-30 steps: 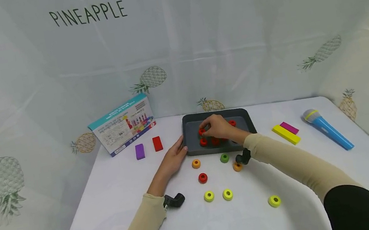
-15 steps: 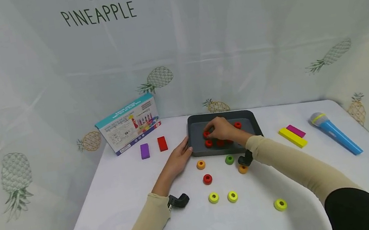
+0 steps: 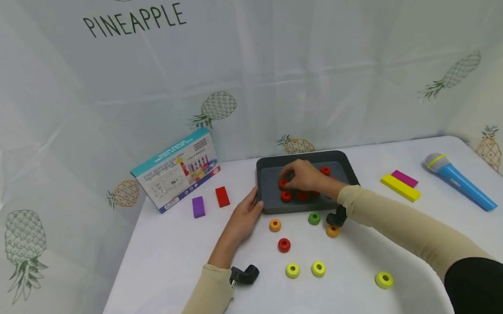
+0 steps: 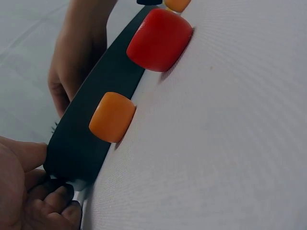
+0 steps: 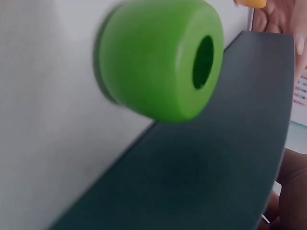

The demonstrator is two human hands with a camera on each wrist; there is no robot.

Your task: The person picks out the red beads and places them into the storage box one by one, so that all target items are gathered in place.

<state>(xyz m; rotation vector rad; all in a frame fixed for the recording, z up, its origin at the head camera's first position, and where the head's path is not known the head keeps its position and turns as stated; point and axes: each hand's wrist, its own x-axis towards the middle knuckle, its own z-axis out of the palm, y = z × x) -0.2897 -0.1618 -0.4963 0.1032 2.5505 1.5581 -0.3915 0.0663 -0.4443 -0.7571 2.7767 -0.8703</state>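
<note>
A dark grey tray (image 3: 269,206) stands at the back of the table with several red beads (image 3: 286,196) in it. My left hand (image 3: 243,218) holds the tray's left side, the thumb at its rim and the other fingers curled by the corner (image 4: 48,191). Reaching over the tray, my right hand (image 3: 305,176) pinches a red bead (image 3: 283,185) between thumb and fingertips, low over the tray floor. In the right wrist view, the tray wall hides most of that hand. Some beads are partly covered by my right hand.
Before the tray lie a green bead (image 3: 314,218), orange beads (image 3: 275,225), a red bead (image 3: 284,245) and yellow beads (image 3: 292,270). Left are a purple block (image 3: 198,207), a red block (image 3: 222,197) and a printed box (image 3: 177,171). Right lie a yellow block (image 3: 401,187), a magenta block (image 3: 404,178) and a toy microphone (image 3: 460,181).
The head view has shifted slightly, so the whole scene sits a little further right. Both hands keep their places at the tray, the right one still at the same red bead.
</note>
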